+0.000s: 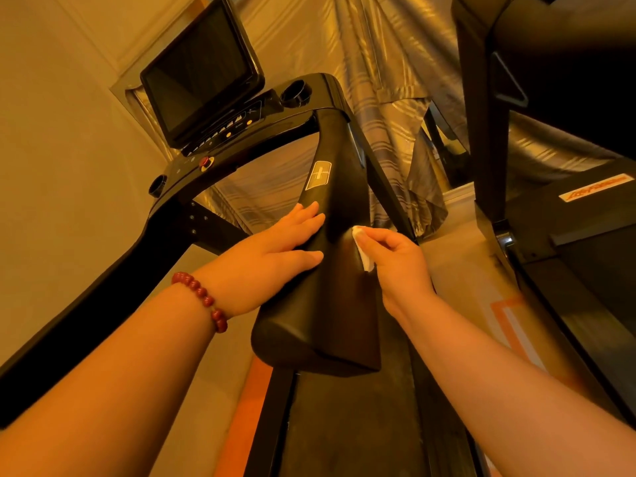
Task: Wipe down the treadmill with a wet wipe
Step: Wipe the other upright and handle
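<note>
The black treadmill fills the view, with its right handrail point(323, 297) running toward me in the middle. My left hand point(275, 246) lies flat on the rail's left side, fingers straight, a red bead bracelet on the wrist. My right hand point(395, 256) pinches a white wet wipe point(363, 249) and presses it against the rail's right side. Most of the wipe is hidden under the fingers. The console with its dark screen point(203, 70) stands at the upper left.
A second treadmill point(557, 215) stands close on the right. A striped grey curtain point(378, 80) hangs behind the console. The left handrail point(103, 280) crosses the lower left. Cup holders point(296, 92) flank the console. The belt point(347, 425) runs below the rail.
</note>
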`<state>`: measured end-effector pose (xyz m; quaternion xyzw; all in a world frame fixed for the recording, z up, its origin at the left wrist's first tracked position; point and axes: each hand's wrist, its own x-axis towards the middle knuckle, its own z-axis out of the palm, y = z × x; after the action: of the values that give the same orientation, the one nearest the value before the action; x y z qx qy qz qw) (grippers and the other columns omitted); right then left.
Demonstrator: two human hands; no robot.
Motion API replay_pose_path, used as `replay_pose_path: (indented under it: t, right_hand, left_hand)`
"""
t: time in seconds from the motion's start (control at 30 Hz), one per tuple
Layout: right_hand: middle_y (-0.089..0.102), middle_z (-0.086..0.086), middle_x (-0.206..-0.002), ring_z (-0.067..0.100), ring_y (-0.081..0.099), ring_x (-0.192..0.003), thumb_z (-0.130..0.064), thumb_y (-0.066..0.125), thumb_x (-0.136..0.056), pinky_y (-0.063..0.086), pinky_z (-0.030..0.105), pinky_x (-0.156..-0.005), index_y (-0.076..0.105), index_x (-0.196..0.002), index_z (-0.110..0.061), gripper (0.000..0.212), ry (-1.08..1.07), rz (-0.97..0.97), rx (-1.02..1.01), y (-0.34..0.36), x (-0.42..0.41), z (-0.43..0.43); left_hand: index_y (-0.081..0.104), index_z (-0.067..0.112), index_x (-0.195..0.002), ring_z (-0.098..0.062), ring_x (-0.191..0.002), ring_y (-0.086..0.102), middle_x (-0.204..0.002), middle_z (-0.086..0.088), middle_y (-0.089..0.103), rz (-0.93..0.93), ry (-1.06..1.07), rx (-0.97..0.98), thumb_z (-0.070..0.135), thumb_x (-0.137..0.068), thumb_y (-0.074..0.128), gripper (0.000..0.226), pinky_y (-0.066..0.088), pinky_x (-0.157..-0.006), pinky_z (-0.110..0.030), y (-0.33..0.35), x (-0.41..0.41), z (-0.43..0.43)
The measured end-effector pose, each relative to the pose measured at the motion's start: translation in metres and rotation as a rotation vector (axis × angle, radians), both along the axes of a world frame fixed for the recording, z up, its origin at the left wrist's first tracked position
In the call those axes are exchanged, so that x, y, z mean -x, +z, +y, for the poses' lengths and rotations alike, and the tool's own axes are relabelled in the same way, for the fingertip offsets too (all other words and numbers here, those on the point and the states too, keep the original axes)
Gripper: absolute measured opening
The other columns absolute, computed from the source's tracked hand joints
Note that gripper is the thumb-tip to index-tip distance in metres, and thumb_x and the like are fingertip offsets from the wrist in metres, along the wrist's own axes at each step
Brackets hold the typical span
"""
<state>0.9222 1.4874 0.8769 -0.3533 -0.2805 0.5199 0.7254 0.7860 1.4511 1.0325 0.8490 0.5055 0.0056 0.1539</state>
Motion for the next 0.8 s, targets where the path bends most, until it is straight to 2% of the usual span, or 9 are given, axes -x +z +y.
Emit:
replay_pose_path:
  t: [0.13, 0.2, 0.3, 0.4, 0.53, 0.63, 0.73, 0.8]
  right_hand:
    - [0.072, -0.006, -0.093, 0.013, 0.067, -0.095, -0.026, 0.072, -0.084, 0.056, 0.029, -0.079, 0.076, -0.085, -0.03, 0.006, 0.018, -0.021, -0.145, 0.003, 0.009, -0.032]
    - [0.071, -0.008, -0.094, 0.011, 0.066, -0.096, -0.026, 0.073, -0.083, 0.056, 0.028, -0.081, 0.077, -0.081, -0.034, 0.009, -0.024, -0.103, -0.237, 0.008, 0.01, -0.037]
    - [0.071, -0.009, -0.093, 0.01, 0.066, -0.096, -0.024, 0.072, -0.085, 0.054, 0.023, -0.079, 0.075, -0.084, -0.033, 0.009, -0.084, -0.176, -0.195, 0.017, 0.002, -0.022]
    - [0.072, -0.008, -0.093, 0.01, 0.067, -0.097, -0.025, 0.071, -0.085, 0.055, 0.025, -0.079, 0.074, -0.087, -0.03, 0.006, -0.056, -0.145, -0.107, 0.025, 0.001, -0.014]
    - [0.07, -0.011, -0.093, 0.001, 0.064, -0.092, -0.016, 0.071, -0.084, 0.05, 0.015, -0.077, 0.075, -0.084, -0.028, 0.012, -0.014, -0.19, -0.332, 0.026, 0.007, -0.048]
    - [0.071, -0.009, -0.092, 0.002, 0.065, -0.091, -0.016, 0.072, -0.083, 0.05, 0.015, -0.077, 0.076, -0.083, -0.027, 0.012, -0.01, -0.166, -0.36, 0.028, 0.008, -0.05]
    - [0.072, -0.007, -0.093, 0.007, 0.067, -0.093, -0.02, 0.074, -0.082, 0.052, 0.025, -0.081, 0.076, -0.08, -0.031, 0.011, -0.07, -0.145, -0.234, 0.037, 0.007, -0.028]
    - [0.071, -0.009, -0.094, 0.006, 0.066, -0.094, -0.021, 0.073, -0.084, 0.052, 0.026, -0.082, 0.075, -0.082, -0.031, 0.01, -0.073, -0.143, -0.204, 0.04, 0.009, -0.026]
  left_hand:
    - [0.022, 0.039, -0.146, 0.017, -0.133, 0.002, -0.146, 0.035, 0.01, -0.071, 0.024, -0.046, 0.022, -0.099, 0.042, 0.054, 0.002, -0.109, -0.016, -0.008, 0.008, -0.01]
    - [0.022, 0.04, -0.144, 0.017, -0.132, 0.002, -0.144, 0.036, 0.011, -0.083, 0.038, -0.055, 0.022, -0.1, 0.039, 0.051, 0.002, -0.109, -0.015, -0.01, 0.006, -0.011]
    - [0.022, 0.041, -0.142, 0.016, -0.131, 0.003, -0.142, 0.033, 0.011, -0.081, 0.038, -0.067, 0.021, -0.101, 0.036, 0.047, 0.002, -0.114, -0.018, -0.009, 0.003, -0.017]
    - [0.023, 0.031, -0.147, 0.015, -0.131, 0.005, -0.149, 0.027, 0.012, -0.114, 0.042, -0.08, 0.02, -0.103, 0.033, 0.047, 0.003, -0.106, -0.009, -0.008, 0.001, -0.026]
    - [0.025, 0.034, -0.147, 0.018, -0.129, 0.008, -0.153, 0.025, 0.016, -0.157, 0.051, -0.085, 0.022, -0.103, 0.032, 0.046, 0.005, -0.097, 0.002, -0.009, 0.002, -0.028]
    - [0.028, 0.032, -0.146, 0.018, -0.128, 0.01, -0.153, 0.024, 0.019, -0.176, 0.063, -0.108, 0.021, -0.102, 0.033, 0.045, 0.005, -0.091, 0.01, -0.01, 0.002, -0.032]
    - [0.028, 0.031, -0.146, 0.017, -0.126, 0.011, -0.153, 0.022, 0.02, -0.129, 0.08, -0.152, 0.023, -0.103, 0.032, 0.044, 0.007, -0.097, 0.003, -0.008, 0.0, -0.039]
    - [0.027, 0.03, -0.147, 0.016, -0.125, 0.011, -0.153, 0.021, 0.019, -0.084, 0.087, -0.169, 0.024, -0.104, 0.03, 0.043, 0.005, -0.099, -0.003, -0.006, -0.002, -0.043]
